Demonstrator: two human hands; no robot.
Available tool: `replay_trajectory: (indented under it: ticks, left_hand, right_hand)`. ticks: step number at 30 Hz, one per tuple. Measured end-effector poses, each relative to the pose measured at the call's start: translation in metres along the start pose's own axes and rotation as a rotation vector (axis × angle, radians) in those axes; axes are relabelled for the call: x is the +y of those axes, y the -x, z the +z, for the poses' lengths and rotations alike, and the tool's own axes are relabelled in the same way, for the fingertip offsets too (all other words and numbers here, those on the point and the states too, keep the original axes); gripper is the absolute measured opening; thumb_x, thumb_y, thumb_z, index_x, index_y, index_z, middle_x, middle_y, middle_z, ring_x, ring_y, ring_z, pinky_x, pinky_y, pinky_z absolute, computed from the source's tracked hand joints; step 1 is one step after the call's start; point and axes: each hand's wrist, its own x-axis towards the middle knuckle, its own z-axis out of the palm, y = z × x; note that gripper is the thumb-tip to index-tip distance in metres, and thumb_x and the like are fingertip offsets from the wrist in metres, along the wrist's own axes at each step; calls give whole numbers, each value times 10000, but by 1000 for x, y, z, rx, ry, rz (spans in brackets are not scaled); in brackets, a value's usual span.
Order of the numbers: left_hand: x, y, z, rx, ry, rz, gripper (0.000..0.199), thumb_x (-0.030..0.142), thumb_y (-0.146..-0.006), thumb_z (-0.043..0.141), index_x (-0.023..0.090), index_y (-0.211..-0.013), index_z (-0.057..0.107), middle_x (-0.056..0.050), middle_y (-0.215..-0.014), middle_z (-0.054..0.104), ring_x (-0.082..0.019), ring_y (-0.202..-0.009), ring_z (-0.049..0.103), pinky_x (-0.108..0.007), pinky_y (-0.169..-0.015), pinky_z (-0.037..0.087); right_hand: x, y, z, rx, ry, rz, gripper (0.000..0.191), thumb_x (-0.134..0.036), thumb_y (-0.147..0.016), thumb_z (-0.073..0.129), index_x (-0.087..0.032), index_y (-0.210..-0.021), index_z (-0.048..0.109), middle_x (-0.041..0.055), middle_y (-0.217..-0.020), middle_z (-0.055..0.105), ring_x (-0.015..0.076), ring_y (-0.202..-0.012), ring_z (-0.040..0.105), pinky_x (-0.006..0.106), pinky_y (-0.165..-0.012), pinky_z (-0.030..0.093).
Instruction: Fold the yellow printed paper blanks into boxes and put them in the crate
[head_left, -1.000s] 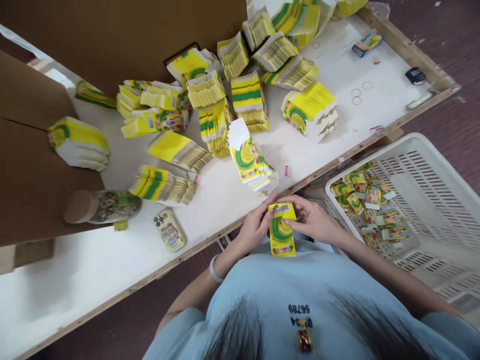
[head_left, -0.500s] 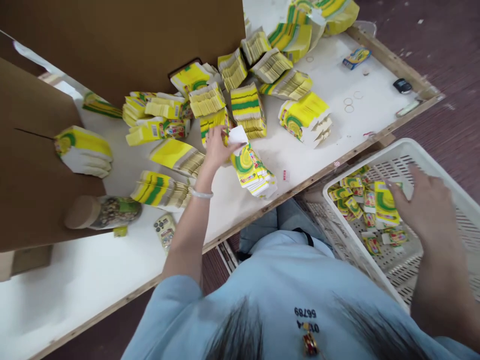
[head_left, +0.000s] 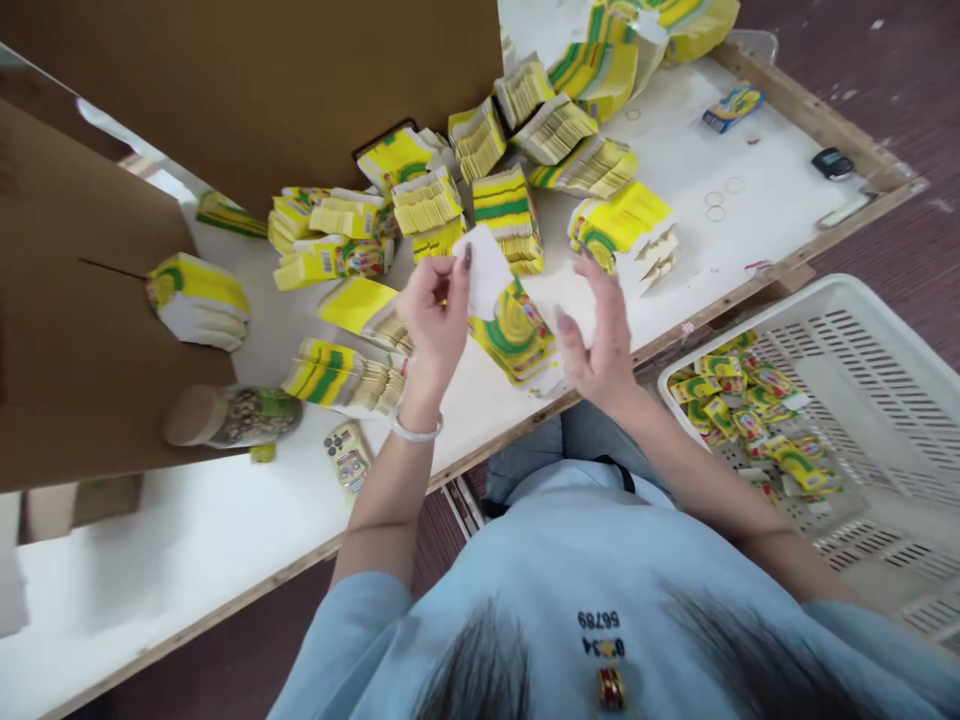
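Pinched between the thumb and fingers of my left hand (head_left: 439,305) is a white flap (head_left: 486,268) of a yellow and green carton piece, held above the white table (head_left: 465,425). Blurred yellow and green cartons (head_left: 517,335) lie just below and right of it. My right hand (head_left: 600,340) is over the table's front edge, fingers apart and nothing visible between them, to the right of these cartons. Bundles of flat yellow cartons (head_left: 506,220) stand behind both hands.
A white basket (head_left: 885,375) with several small yellow cartons (head_left: 742,395) stands at the right. On the left are a jar (head_left: 247,415), a phone (head_left: 349,458) and brown cardboard (head_left: 90,320). A blue box (head_left: 733,107) lies at the back right.
My right hand has moved left from above the basket to the table, and the carton under it now lies in the basket. My left hand has lifted the white flap slightly.
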Motion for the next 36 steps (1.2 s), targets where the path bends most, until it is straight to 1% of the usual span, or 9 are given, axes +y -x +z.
replay_trajectory:
  ticks: [2, 4, 10, 13, 18, 25, 29, 33, 36]
  left_hand:
    - [21, 10, 6, 13, 24, -2, 439, 585, -1027, 551, 204, -817, 613, 49, -642, 491, -75, -525, 457, -220, -525, 386]
    - [23, 13, 13, 11, 40, -22, 455, 594, -1025, 548, 203, -796, 585, 56, -629, 437, -69, -513, 417, -216, -509, 350]
    - [-39, -6, 31, 75, 93, -204, 481, 581, -960, 666, 200, -703, 524, 69, -600, 387, -76, -521, 379, -222, -508, 316]
    - [-55, -12, 34, 115, 131, -269, 437, 523, -966, 685, 196, -709, 549, 63, -604, 416, -82, -533, 404, -220, -509, 320]
    - [-60, -15, 35, 98, 178, -307, 395, 481, -980, 682, 196, -734, 565, 63, -609, 412, -80, -526, 408, -214, -499, 312]
    - [-70, -9, 39, 66, 102, -300, 439, 583, -983, 627, 205, -763, 585, 61, -597, 384, -98, -513, 367, -246, -496, 284]
    - [-81, -8, 39, -12, 4, -314, 458, 626, -1002, 560, 207, -827, 618, 55, -587, 422, -122, -536, 449, -256, -560, 370]
    - [-83, -9, 35, -58, -64, -379, 443, 627, -1008, 549, 205, -927, 655, 9, -686, 574, -180, -741, 650, -297, -759, 511]
    - [-68, 5, 29, -26, -22, -455, 403, 564, -1007, 602, 224, -1221, 625, -88, -1092, 709, -237, -1139, 681, -367, -1013, 529]
  right_hand:
    - [-10, -6, 28, -4, -45, 37, 623, -561, -1067, 399, -222, -1586, 331, 159, -1368, 653, 278, -1223, 676, 461, -1031, 575]
    - [-12, -12, 50, -33, -42, 118, 611, -620, -1056, 392, -228, -1525, 396, 140, -1288, 697, 249, -1079, 727, 384, -887, 606]
    - [5, -39, 84, -255, 161, 272, 574, -660, -1057, 350, -171, -1259, 573, 127, -1036, 783, 257, -879, 754, 332, -751, 554]
    - [4, -48, 87, -314, 233, 256, 591, -658, -1061, 327, -160, -1264, 572, 121, -984, 786, 251, -842, 741, 315, -738, 535]
    - [4, -46, 90, -322, 236, 251, 585, -650, -1070, 281, -163, -1243, 555, 120, -969, 769, 237, -802, 720, 315, -718, 504]
    - [24, -41, 95, -199, 128, 238, 469, -648, -1056, 353, -227, -1033, 557, 93, -955, 722, 237, -888, 685, 327, -771, 503]
    - [40, -41, 91, -152, 50, 331, 423, -607, -1056, 389, -241, -911, 544, 55, -873, 678, 227, -858, 653, 353, -815, 505]
    - [49, -39, 86, -234, 35, 456, 401, -586, -967, 601, -206, -1093, 608, 78, -947, 707, 253, -904, 656, 391, -852, 525]
    - [51, -31, 82, -350, 85, 473, 611, -557, -862, 749, -162, -1303, 598, 169, -1180, 713, 332, -1130, 638, 473, -984, 522]
